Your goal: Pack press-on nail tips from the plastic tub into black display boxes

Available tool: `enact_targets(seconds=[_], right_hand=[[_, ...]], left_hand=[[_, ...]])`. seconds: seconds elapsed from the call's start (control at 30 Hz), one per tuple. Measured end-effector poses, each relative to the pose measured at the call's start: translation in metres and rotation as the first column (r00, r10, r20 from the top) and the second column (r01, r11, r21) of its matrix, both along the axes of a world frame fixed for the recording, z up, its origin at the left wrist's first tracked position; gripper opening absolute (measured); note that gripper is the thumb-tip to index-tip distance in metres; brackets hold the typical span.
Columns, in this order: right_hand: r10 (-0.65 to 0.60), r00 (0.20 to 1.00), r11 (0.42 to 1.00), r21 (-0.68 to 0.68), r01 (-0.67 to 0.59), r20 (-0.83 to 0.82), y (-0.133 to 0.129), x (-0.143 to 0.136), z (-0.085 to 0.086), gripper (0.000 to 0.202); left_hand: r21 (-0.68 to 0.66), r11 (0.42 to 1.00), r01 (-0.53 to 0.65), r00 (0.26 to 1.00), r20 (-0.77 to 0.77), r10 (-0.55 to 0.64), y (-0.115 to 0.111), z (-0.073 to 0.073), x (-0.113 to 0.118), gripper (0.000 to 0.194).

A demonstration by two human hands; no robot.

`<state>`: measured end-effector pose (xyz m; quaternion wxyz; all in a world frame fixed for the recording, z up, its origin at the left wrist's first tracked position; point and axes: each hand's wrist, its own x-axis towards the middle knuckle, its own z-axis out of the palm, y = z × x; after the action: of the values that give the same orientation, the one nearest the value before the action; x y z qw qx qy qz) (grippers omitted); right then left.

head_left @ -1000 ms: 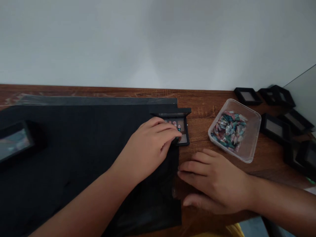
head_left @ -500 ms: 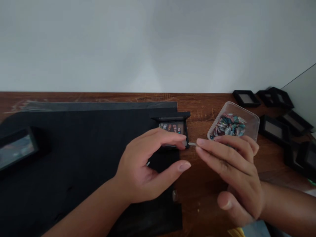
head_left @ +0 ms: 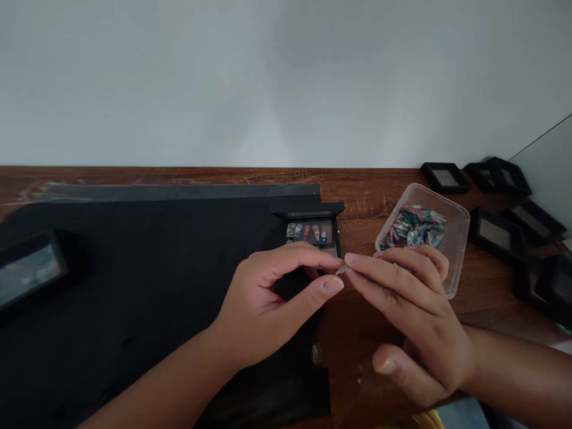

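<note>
Head view: right hand (head_left: 417, 304) holds a pale piece (head_left: 342, 270), left hand (head_left: 263, 301) gaping narrowly.

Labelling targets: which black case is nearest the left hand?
The case at the right edge of the black mat, just beyond the left hand: lid raised, decorated pieces inside. Other cases lie farther off, left and right.

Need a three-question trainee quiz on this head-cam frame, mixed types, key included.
1. True or false: the small black case beyond the left hand stands open.
2. What lies in the clear plastic tub? a) scissors b) shiny colourful pieces c) folded paper
3. Where is the small pale piece?

Key:
1. True.
2. b
3. At the fingertips of the right hand, close to the left hand's fingertips.
</note>
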<state>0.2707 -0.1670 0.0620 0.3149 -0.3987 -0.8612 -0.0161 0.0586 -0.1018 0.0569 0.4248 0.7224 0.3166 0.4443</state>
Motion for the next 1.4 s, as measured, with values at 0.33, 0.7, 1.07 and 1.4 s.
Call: enact_targets(seconds=[0.33, 0.7, 1.07, 1.4], right_hand=[[0.047, 0.999, 0.999, -0.019, -0.046, 0.029, 0.002, 0.0, 0.004, 0.048], [0.02, 0.995, 1.0, -0.012, -0.019, 0.098, 0.0, 0.001, 0.006, 0.043], [-0.176, 0.982, 0.983, 0.033, 0.179, -0.061, -0.004, -0.005, 0.006, 0.053], [-0.19, 0.979, 0.982, 0.006, 0.191, -0.071, -0.003, -0.007, 0.004, 0.067]], left_hand=[[-0.08, 0.996, 0.039, 0.999, 0.013, -0.038, 0.001, -0.004, 0.0, 0.01], [-0.02, 1.0, 0.005, 0.997, -0.075, -0.007, 0.006, -0.004, -0.005, 0.009], [0.41, 0.907, -0.093, 0.759, -0.56, 0.331, 0.012, -0.029, 0.0, 0.025], [0.472, 0.876, -0.095, 0.636, -0.649, 0.419, 0.012, -0.028, 0.003, 0.021]])
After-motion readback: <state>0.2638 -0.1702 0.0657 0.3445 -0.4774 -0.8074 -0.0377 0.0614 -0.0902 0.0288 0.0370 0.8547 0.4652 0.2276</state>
